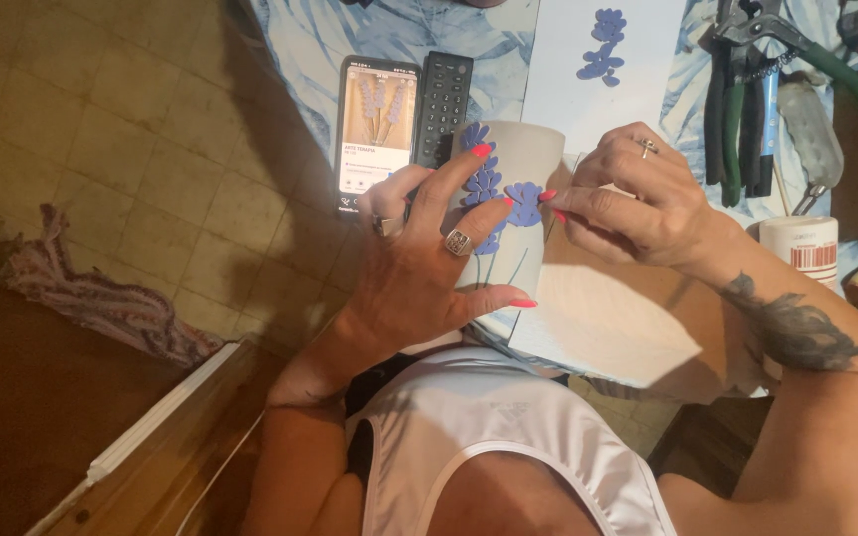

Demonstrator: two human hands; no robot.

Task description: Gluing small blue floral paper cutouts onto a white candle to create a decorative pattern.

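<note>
A pale grey cup [520,159] decorated with purple clay flowers [523,202] and thin stems lies tilted over a white sheet. My left hand [419,268] wraps around the cup's side, fingers spread, rings on two fingers. My right hand [638,199] pinches its thumb and forefinger against a purple flower on the cup wall. Whether a small tool sits between those fingertips I cannot tell.
A phone [376,134] showing a flower picture and a black remote [445,94] lie behind the cup. A white sheet [608,50] carries more purple flower pieces. Pliers and green-handled tools [747,89] lie at the right, with a white jar [801,248] nearer. Tiled floor lies left.
</note>
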